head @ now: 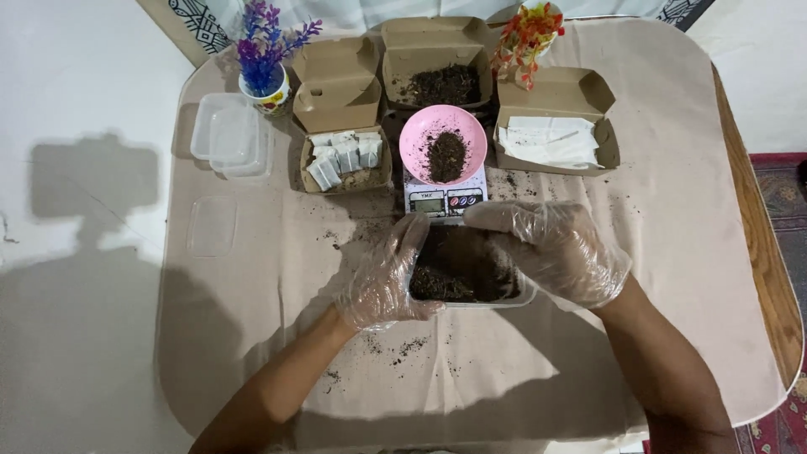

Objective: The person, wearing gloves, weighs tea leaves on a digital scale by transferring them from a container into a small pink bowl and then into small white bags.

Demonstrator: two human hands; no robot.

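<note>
The clear plastic tray of dark crumbly bits [462, 282] is sitting near the table's [672, 252] middle, just below the small white scale [444, 200]. The gloved left hand [387, 282] is lying spread against its side, likely steadying it. The gloved right hand [551, 248] is curling over it, hiding its fingertips, so any pinching is hard to see. The pink bowl [443, 143] is resting on the scale, perhaps for weighing.

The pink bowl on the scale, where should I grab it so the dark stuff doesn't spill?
Probably take the pink bowl by its rim at the left and right edges, coming from above. It sits level on the small scale, and the dark crumbs are heaped in the middle, so the rim is bare. Boxes stand close on both sides, so lift it straight up.
</note>
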